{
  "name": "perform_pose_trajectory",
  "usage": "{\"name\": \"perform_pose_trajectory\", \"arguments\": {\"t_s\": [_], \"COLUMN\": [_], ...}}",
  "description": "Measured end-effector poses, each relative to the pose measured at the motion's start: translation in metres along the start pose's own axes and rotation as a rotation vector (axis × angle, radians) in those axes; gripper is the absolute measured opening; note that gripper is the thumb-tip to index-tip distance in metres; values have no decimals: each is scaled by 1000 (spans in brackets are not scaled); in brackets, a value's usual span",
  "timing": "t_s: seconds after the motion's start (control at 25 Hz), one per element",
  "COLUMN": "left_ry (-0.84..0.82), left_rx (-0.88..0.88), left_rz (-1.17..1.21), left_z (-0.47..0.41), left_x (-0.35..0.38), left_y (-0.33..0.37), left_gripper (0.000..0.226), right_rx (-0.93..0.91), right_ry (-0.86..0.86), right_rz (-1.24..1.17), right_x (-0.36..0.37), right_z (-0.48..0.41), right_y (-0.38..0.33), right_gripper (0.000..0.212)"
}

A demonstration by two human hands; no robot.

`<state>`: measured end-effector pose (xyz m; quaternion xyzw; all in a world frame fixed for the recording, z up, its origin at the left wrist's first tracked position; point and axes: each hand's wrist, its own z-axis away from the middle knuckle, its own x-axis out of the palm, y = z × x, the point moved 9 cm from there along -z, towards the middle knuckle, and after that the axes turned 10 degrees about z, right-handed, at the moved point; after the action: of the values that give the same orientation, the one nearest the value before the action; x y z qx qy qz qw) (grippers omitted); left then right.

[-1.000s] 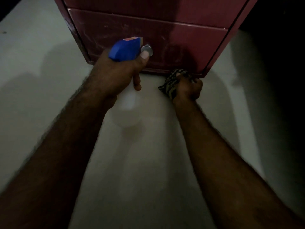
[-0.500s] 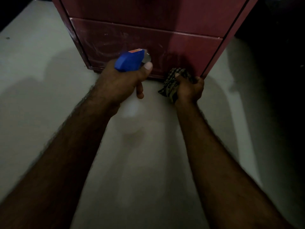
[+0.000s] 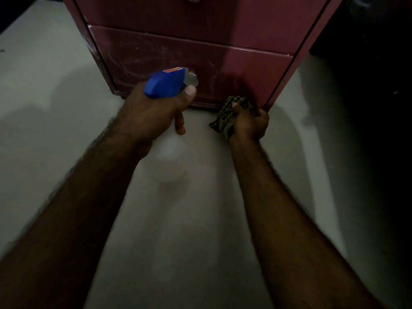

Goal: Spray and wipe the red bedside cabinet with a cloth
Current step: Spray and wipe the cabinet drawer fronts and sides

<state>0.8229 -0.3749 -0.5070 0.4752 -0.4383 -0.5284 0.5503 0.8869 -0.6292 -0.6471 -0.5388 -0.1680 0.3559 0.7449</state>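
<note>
Both hands are full; the left hand (image 3: 153,112) wraps a spray bottle (image 3: 166,84), its blue head aimed far at the lower drawer (image 3: 178,56) of the red cabinet (image 3: 245,23). The right hand (image 3: 250,123) bunches the cloth (image 3: 225,114) against the drawer's near right bottom corner; unwiped front lies to its left and above.

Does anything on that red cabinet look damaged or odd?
The lower drawer front of the cabinet shows pale, curved scuffs or smears, densest at its left side. Dim light hides whether they are scratches, dust or spray.
</note>
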Motion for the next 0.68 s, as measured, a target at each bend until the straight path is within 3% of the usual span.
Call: {"name": "perform_pose_trajectory", "arguments": {"t_s": [0.16,0.24,0.36,0.52,0.68], "left_ry": [27,23,8,-5,-14], "left_rx": [-24,-24,-7,22,9], "left_rz": [-14,-13,-3,-8,4], "left_z": [-4,-4,-4,-3,-2], "left_x": [-7,-6,-3,-4,-2], "left_y": [-5,-5,-1,0,0], "left_gripper": [53,45,25,23,17], "right_rx": [-101,-161,-93,-41,-178], "right_ry": [-15,-19,-31,-23,-42], "right_rz": [-123,-166,-175,-154,-207], "right_x": [4,4,2,4,9], "right_z": [3,5,7,9,12], "right_y": [-26,-35,-22,-21,-50], "right_gripper": [58,58,60,62,67]}}
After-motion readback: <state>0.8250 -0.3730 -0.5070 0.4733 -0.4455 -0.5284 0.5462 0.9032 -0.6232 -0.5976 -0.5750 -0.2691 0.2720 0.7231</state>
